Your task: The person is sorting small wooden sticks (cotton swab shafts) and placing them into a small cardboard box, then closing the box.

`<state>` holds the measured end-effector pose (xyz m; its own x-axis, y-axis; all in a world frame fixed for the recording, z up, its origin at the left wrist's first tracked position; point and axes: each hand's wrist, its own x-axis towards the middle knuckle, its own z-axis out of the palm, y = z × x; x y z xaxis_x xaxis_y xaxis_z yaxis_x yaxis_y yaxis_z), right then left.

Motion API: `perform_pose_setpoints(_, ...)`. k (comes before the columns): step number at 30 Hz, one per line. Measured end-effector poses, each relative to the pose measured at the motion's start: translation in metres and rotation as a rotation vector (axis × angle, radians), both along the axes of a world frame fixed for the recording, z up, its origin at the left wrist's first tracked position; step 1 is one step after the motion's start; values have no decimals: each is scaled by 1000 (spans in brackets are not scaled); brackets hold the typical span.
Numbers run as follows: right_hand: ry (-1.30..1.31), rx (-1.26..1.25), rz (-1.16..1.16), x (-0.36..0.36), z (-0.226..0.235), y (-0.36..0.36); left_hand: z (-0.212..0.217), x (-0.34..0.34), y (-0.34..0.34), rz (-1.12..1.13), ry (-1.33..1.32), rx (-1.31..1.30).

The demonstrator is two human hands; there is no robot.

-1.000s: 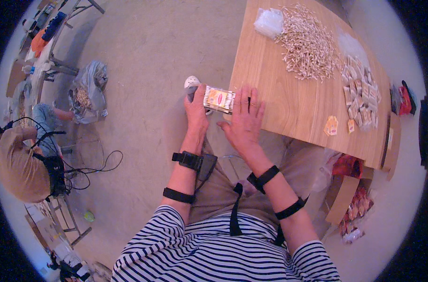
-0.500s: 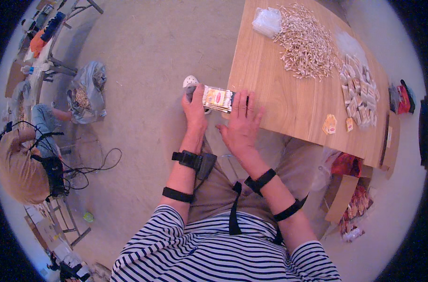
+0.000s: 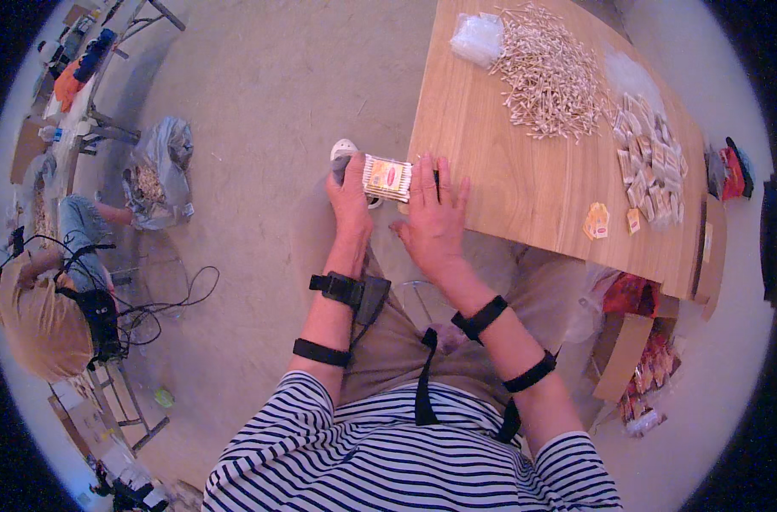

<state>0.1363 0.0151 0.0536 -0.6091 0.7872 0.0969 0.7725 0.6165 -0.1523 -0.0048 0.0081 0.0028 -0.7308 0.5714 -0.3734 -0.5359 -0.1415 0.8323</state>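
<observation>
A flat pack of cotton swabs [image 3: 403,181] with an orange label is gripped at its left end by my left hand [image 3: 349,200], the thumb along the near side. The pack is held level beside the table's left corner. My right hand [image 3: 437,235] lies with fingers stretched out against the pack's right end, over the table edge. A small dark thing shows between its fingers; I cannot make out what it is. On the table [image 3: 482,162] lie a heap of loose cotton swabs [image 3: 549,77], several filled packs [image 3: 648,166] and orange labels [image 3: 596,222].
Clear plastic bags [image 3: 476,39] lie at the table's far left. An open cardboard box [image 3: 623,358] stands below the table on the right. To the left, a co-worker [image 3: 47,316] sits near a grey plastic bag [image 3: 164,154], with black cables [image 3: 179,299] trailing over the floor.
My right fingers now cover more of the dark strip at the pack's right end. The label catches the light more evenly. The whole view has shifted slightly.
</observation>
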Motion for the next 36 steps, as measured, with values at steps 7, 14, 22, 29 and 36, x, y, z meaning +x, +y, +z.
perform_pose_setpoints(7,106,57,58,15,-19,8,5,2,0,-27,30,13)
perform_pose_setpoints(14,18,-136,-66,-11,7,-8,8,1,-4,-32,58,-5)
perform_pose_setpoints(22,37,-69,-40,-6,2,-5,19,4,-2,0,77,-69)
perform_pose_setpoints(29,104,100,-144,41,0,65,17,-4,-7,26,29,81)
perform_pose_setpoints(36,-13,169,-189,54,3,143,37,-15,-25,70,472,-173)
